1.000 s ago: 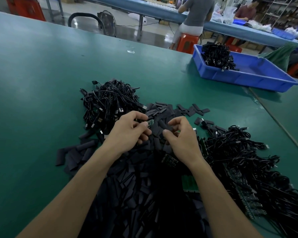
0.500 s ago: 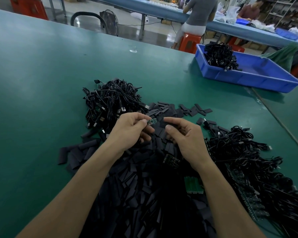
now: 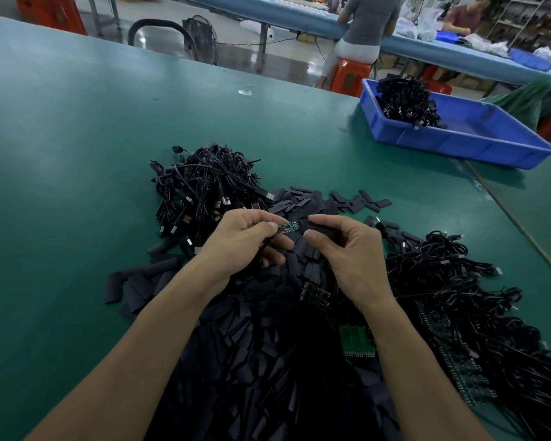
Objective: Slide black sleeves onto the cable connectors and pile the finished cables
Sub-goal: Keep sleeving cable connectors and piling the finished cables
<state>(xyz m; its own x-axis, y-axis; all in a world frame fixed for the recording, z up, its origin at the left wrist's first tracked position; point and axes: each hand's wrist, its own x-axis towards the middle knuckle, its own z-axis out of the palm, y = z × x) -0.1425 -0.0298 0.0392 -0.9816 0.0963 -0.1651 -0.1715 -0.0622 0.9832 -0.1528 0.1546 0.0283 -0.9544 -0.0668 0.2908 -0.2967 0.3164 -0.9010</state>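
- Left hand [image 3: 245,246]: fingers curled, thumb and forefinger pinching one small green connector board [image 3: 289,226]; its cable runs back under the palm
- Right hand [image 3: 352,254]: curled round one black sleeve [image 3: 315,230], whose end sits just beside the board's tip; whether the two touch is hard to tell
- Loose sleeves [image 3: 252,345]: too many to count, heaped under both forearms on the green table [image 3: 61,138]
- Two cable heaps on the table: the left heap [image 3: 204,189] beyond the left hand, USB plugs showing; the right heap [image 3: 458,297] beside the right forearm
- One green board panel [image 3: 357,340] by the right forearm
- One blue bin [image 3: 458,141] far right; a third cable bundle [image 3: 406,100] inside
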